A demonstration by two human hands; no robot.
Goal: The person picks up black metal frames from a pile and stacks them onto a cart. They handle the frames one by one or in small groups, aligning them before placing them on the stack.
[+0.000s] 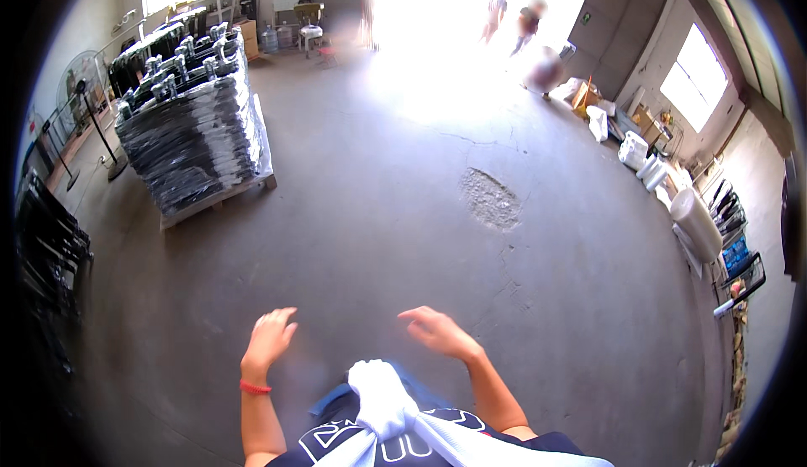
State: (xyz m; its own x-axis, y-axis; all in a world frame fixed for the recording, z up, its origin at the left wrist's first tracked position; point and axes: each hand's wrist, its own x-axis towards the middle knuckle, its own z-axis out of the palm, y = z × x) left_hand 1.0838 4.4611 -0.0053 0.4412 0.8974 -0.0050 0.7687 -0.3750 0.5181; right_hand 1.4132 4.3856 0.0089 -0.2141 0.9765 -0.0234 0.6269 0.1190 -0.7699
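Note:
My left hand [271, 336] is held out over the grey concrete floor [361, 240], fingers extended, with nothing in it. A red band [255, 388] circles that wrist. To its right, my right hand [437, 331] is also raised in the air, its fingers stretched toward the left and holding nothing. The two hands are apart and touch no object. Between my forearms, a knotted pale cloth [384, 400] hangs over my dark printed shirt.
A wrapped stack of black frames [197, 135] stands on a pallet [220, 196] at left, near a standing fan [82, 87]. More black parts [50, 248] line the left edge. Ahead lies a rough floor patch [490, 200]. Rolls [696, 221] and boxes line the right wall; several people [528, 26] are near the bright doorway.

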